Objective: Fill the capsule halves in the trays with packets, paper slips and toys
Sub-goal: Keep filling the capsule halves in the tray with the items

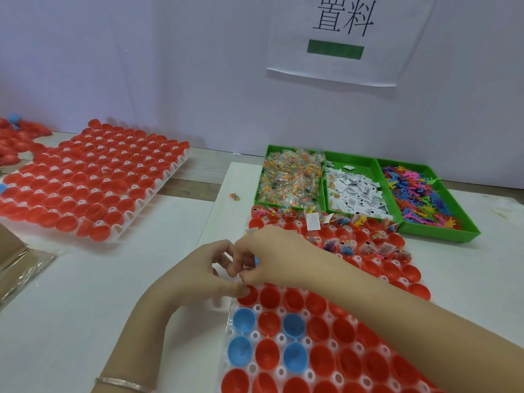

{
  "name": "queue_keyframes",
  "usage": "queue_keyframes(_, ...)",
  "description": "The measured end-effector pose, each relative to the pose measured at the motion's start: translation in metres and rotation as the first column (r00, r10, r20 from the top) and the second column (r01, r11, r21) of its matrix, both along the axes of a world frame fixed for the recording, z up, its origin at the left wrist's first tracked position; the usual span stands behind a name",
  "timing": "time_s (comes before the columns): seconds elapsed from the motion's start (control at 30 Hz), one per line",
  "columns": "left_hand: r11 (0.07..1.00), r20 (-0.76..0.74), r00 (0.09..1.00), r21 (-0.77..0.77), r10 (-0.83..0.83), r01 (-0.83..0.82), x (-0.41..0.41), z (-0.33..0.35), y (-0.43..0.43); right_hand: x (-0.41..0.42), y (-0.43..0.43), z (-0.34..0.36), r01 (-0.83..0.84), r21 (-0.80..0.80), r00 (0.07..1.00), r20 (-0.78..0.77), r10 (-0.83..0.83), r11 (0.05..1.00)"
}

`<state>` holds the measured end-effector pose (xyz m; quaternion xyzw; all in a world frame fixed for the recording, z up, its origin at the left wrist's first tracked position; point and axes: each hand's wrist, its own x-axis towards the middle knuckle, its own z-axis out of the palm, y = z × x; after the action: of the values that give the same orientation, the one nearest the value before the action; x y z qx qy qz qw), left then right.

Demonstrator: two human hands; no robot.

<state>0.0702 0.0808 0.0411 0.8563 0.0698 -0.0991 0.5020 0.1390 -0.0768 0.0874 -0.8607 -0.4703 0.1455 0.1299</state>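
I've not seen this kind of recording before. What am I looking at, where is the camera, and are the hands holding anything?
There is no machine: a person works with bare hands. The single picture comes from a camera worn on the person's head, looking down. The left hand and right hand meet, fingers curled, over the left edge of the near tray, a white rack of red capsule halves and a few blue ones. Its far rows already hold fillings. What the fingers pinch, if anything, is hidden. Behind stand green bins of packets, paper slips and toys. A second tray of red halves lies to the left.
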Motion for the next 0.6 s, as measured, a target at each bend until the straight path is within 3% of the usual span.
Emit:
queue_keyframes(0.13,1.0,-0.028,1.0,0.004,0.009,-0.009,-0.001,0.003,-0.001,0.005,0.005,0.002,0.076,-0.018,0.993,-0.092,-0.078,0.997)
queue_keyframes(0.27,1.0,-0.05,0.999,-0.011,0.02,-0.021,-0.003,0.006,-0.003,0.005,-0.001,0.005,0.05,-0.011,0.997,-0.059,-0.051,0.999)
queue_keyframes(0.37,0.997,-0.092,0.995,-0.065,0.026,-0.032,-0.003,0.006,-0.003,0.009,-0.027,0.01,0.102,0.074,0.995,-0.012,-0.102,0.992)
queue_keyframes(0.43,0.997,-0.135,0.991,-0.071,0.023,-0.033,-0.002,0.003,-0.001,0.02,-0.058,0.018,0.225,0.163,0.974,-0.061,-0.218,0.961)
queue_keyframes(0.5,0.996,-0.148,0.988,-0.063,0.045,-0.055,-0.001,0.002,0.002,0.043,-0.096,0.025,0.418,0.285,0.908,-0.15,-0.39,0.863)
queue_keyframes(0.6,0.98,-0.067,0.983,-0.082,0.174,-0.179,0.004,-0.001,0.003,0.098,-0.159,0.024,0.651,0.55,0.728,-0.258,-0.635,0.523)
